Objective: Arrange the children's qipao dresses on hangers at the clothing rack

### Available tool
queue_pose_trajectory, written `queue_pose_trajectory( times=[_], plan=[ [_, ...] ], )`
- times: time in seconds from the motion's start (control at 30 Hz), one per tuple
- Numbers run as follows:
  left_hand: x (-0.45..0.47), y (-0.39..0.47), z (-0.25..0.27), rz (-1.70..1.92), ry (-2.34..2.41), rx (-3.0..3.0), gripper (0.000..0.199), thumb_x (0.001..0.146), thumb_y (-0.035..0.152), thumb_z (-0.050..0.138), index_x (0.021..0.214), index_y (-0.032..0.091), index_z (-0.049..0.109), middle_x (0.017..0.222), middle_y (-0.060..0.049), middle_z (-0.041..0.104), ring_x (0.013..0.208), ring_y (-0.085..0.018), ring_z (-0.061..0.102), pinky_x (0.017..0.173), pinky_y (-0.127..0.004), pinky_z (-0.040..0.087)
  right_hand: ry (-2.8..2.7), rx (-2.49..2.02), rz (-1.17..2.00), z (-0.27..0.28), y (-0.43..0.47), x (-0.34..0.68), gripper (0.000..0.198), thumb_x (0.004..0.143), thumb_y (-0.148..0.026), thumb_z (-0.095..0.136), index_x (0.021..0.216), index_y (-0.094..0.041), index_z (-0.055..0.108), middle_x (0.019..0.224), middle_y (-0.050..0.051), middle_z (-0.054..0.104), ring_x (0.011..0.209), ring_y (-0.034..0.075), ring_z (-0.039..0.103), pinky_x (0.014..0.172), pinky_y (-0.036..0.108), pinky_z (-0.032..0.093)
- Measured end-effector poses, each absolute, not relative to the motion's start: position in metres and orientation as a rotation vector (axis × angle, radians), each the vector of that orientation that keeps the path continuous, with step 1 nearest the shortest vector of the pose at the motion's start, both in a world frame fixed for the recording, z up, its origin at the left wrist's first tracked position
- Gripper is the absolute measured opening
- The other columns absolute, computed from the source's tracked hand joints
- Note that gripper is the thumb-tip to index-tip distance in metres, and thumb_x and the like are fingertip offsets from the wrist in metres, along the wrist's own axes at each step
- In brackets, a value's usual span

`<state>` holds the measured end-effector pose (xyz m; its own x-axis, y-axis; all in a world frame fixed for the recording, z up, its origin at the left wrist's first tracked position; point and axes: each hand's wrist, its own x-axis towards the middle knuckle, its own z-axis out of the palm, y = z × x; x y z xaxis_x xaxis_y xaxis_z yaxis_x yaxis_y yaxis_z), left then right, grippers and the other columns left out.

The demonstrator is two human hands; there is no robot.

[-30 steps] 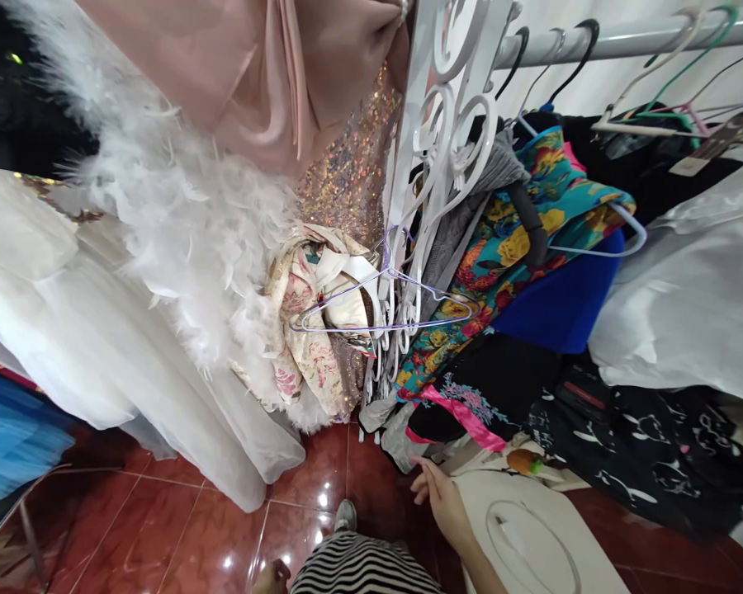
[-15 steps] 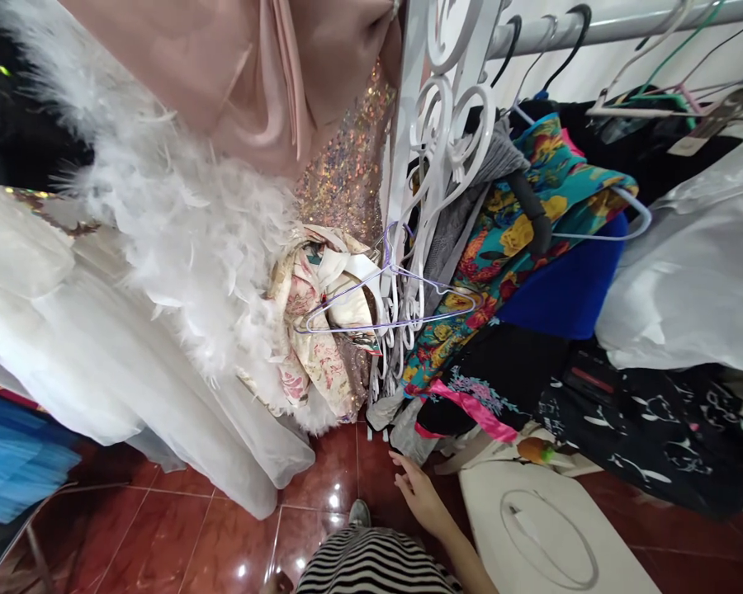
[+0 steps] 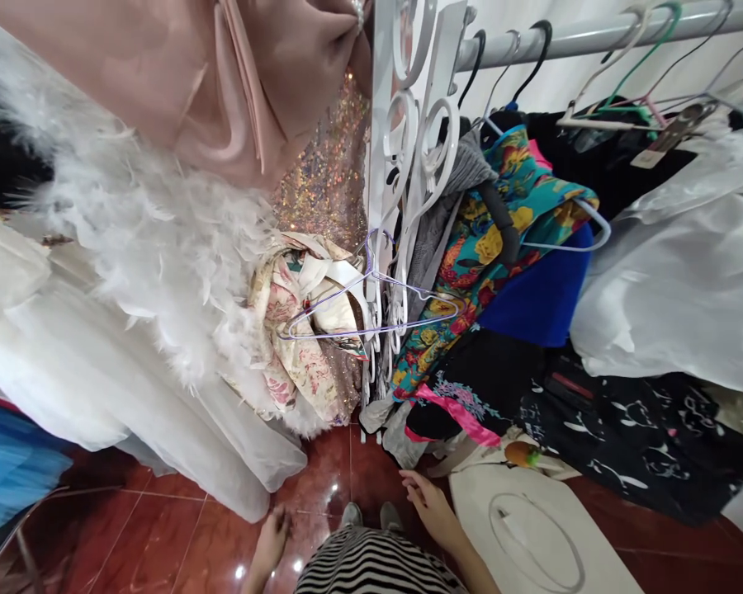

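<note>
My right hand (image 3: 432, 505) hangs low in front of the striped clothing at my waist, its fingers apart and nothing in it. To the left, my left hand (image 3: 272, 538) is lowered over the red floor with its fingers curled in, and no object shows in it. Neither hand touches the garments. Ahead, a purple wire hanger (image 3: 371, 332) hangs at the white scrollwork rack frame (image 3: 409, 148). Behind its left half is a bundled cream floral cloth (image 3: 313, 363). White feather trim (image 3: 179, 264) and a white gown (image 3: 161, 396) hang at the left.
At the right, a rail (image 3: 570, 37) carries several hangers, a teal floral garment (image 3: 501, 214) and a white satin garment (image 3: 674, 272). A white seat-like surface (image 3: 526, 495) with a coiled cable stands at lower right. Blue tulle (image 3: 18, 462) is at the left edge above glossy tiles (image 3: 173, 528).
My left hand has come up into view at the lower left. The view has shifted slightly, so the rack and garments sit further left. Both shoes now show.
</note>
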<state>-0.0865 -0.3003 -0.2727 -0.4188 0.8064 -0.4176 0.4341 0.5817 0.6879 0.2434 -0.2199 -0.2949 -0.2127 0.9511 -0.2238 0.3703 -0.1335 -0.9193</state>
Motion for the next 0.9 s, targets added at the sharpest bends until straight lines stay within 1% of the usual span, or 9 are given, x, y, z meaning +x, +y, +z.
queue_pose_trajectory(
  times=[0.1,0.2,0.37,0.47,0.53,0.6,0.7,0.8,0.9],
  plan=[
    [-0.080,-0.257,-0.218,0.731,1.886,1.207,0.027,0.086,0.045,0.057,0.075,0.021,0.064,0.075,-0.004,0.068,0.078,-0.022,0.066,0.078,-0.034,0.055,-1.606,-1.476,1.340,-0.295,-0.214,0.253,0.048,0.081,-0.053,0.044,0.106,-0.022,0.072,0.094,0.011,0.074,0.086,0.025,0.071,0.082,0.040,0.058],
    [-0.070,-0.196,-0.127,0.836,1.724,1.589,0.026,0.089,0.039,0.048,0.088,0.020,0.066,0.090,-0.007,0.070,0.086,-0.021,0.065,0.083,-0.033,0.054,-1.594,-1.459,1.315,-0.296,-0.211,0.266,0.053,0.080,-0.058,0.043,0.105,-0.021,0.071,0.092,0.012,0.074,0.084,0.025,0.071,0.082,0.040,0.059],
    [-0.039,-0.101,0.032,0.996,1.637,2.361,0.028,0.094,0.027,0.041,0.105,0.021,0.066,0.095,-0.007,0.066,0.090,-0.019,0.061,0.087,-0.035,0.052,-1.517,-1.519,1.265,-0.303,-0.220,0.294,0.052,0.079,-0.056,0.044,0.104,-0.020,0.071,0.092,0.012,0.075,0.082,0.024,0.073,0.080,0.039,0.060],
    [-0.022,-0.046,0.095,0.873,1.794,2.664,0.035,0.092,0.018,0.040,0.119,0.020,0.063,0.114,-0.011,0.064,0.108,-0.022,0.059,0.098,-0.038,0.048,-1.510,-1.569,1.259,-0.311,-0.233,0.312,0.048,0.078,-0.052,0.044,0.103,-0.021,0.071,0.092,0.011,0.076,0.084,0.024,0.074,0.077,0.036,0.061],
    [-0.015,-0.012,0.122,0.592,1.982,2.762,0.045,0.089,0.012,0.041,0.129,0.020,0.059,0.127,-0.013,0.060,0.122,-0.024,0.054,0.105,-0.039,0.044,-1.495,-1.579,1.255,-0.316,-0.244,0.321,0.048,0.078,-0.051,0.043,0.102,-0.021,0.071,0.095,0.011,0.076,0.088,0.024,0.074,0.077,0.035,0.061],
    [-0.011,0.015,0.138,0.135,2.107,2.746,0.054,0.085,0.007,0.043,0.136,0.020,0.055,0.134,-0.012,0.058,0.129,-0.024,0.051,0.109,-0.037,0.041,-1.469,-1.582,1.253,-0.320,-0.255,0.328,0.049,0.078,-0.052,0.042,0.102,-0.021,0.071,0.096,0.012,0.076,0.090,0.025,0.074,0.077,0.034,0.062],
    [-0.007,0.037,0.149,-0.367,2.198,2.593,0.059,0.086,0.010,0.046,0.143,0.025,0.049,0.141,-0.009,0.055,0.134,-0.025,0.048,0.109,-0.036,0.041,-1.452,-1.606,1.239,-0.326,-0.272,0.337,0.050,0.078,-0.054,0.042,0.100,-0.020,0.072,0.096,0.012,0.076,0.086,0.025,0.075,0.076,0.034,0.062],
    [-0.003,0.040,0.151,-0.493,2.273,2.528,0.054,0.091,0.017,0.042,0.143,0.028,0.049,0.140,-0.010,0.056,0.132,-0.029,0.050,0.105,-0.040,0.044,-1.466,-1.645,1.199,-0.331,-0.284,0.342,0.051,0.078,-0.056,0.041,0.098,-0.021,0.072,0.095,0.011,0.076,0.082,0.024,0.075,0.077,0.033,0.062],
    [0.000,0.036,0.149,-0.476,2.339,2.518,0.047,0.094,0.021,0.038,0.137,0.023,0.057,0.135,-0.016,0.056,0.126,-0.034,0.055,0.101,-0.044,0.046,-1.456,-1.663,1.158,-0.338,-0.292,0.344,0.051,0.078,-0.056,0.041,0.097,-0.021,0.073,0.095,0.012,0.077,0.081,0.024,0.075,0.076,0.034,0.062]
  ],
)
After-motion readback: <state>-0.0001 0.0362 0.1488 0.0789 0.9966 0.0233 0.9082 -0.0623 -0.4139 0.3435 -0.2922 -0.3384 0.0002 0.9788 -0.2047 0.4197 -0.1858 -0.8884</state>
